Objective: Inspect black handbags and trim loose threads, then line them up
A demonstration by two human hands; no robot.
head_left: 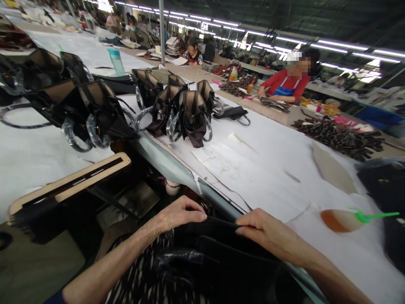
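A black handbag (228, 257) lies across my lap, its plastic-wrapped handle (182, 256) hanging on the near side. At the left of its top edge, my left hand (182, 214) pinches the rim between thumb and fingers. My right hand (261, 230) grips the same edge farther right, thumb and forefinger closed on it. The bag's lower part fades into shadow at the bottom of the view.
Several black handbags (193, 114) with wrapped handles stand on the white-covered table (253, 177). A wooden-topped frame (91, 175) juts out at left. A glue bottle with green nozzle (341, 220) lies at right. A person in red (289, 82) handles strips across the table.
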